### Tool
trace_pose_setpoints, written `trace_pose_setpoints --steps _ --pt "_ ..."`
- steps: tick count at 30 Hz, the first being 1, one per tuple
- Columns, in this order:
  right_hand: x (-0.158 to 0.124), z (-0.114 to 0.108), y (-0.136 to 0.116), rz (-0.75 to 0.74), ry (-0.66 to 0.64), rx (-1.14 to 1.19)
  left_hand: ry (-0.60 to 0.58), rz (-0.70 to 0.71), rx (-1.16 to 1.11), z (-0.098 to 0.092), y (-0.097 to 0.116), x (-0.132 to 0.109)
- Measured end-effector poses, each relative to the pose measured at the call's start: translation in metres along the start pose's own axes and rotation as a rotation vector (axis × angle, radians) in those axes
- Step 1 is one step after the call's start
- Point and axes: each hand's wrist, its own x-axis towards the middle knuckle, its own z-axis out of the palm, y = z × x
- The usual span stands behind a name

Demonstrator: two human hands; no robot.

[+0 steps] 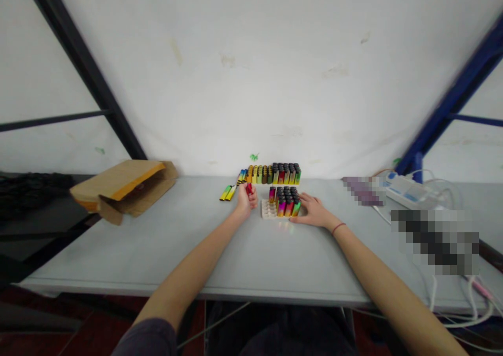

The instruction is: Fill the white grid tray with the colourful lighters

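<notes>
My left hand (pixel 247 201) is closed around a red lighter (pixel 249 188), left of a white tray (pixel 269 210) with round holes. Upright lighters (pixel 288 205) with black tops and pink, red and green bodies fill the right part of this tray. One more purple lighter (pixel 272 194) stands at its back left, and empty holes show in front of it. My right hand (pixel 313 212) grips the tray's right end, thumb at the front corner and fingers towards the back. Loose yellow and green lighters (pixel 228 192) lie beside my left hand.
Behind stands another block of upright lighters (pixel 286 173), with yellow and brown ones (pixel 259 174) to its left. An open brown paper bag (pixel 128 185) lies at the left. A power strip (pixel 404 191) with white cables lies on the grey table (pixel 165 256) at the right.
</notes>
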Motion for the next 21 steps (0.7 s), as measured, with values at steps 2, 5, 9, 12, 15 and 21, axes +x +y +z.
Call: trace_pose_setpoints --steps 2,5,9,12,15,21 --pt "0.0001 0.0001 0.0002 0.000 -0.005 -0.006 -0.013 -0.002 0.005 0.0002 0.0008 0.0002" --pt "0.0002 0.0002 0.0002 -0.001 -0.005 -0.010 -0.035 -0.012 0.021 -0.0004 0.0016 0.0014" --pt "0.0003 0.0003 -0.0001 0.001 -0.005 -0.008 -0.070 -0.024 0.043 -0.0022 0.0008 0.0035" --pt "0.0004 0.0005 -0.0001 0.007 -0.002 -0.003 -0.042 -0.010 0.044 -0.0021 -0.0014 0.0038" --pt "0.0004 0.0009 0.0001 0.010 0.003 0.000 0.013 0.024 0.033 -0.0008 -0.0043 0.0027" --pt "0.0004 0.0006 -0.0003 0.006 0.002 -0.005 0.017 0.068 0.005 0.0000 -0.0060 0.0020"
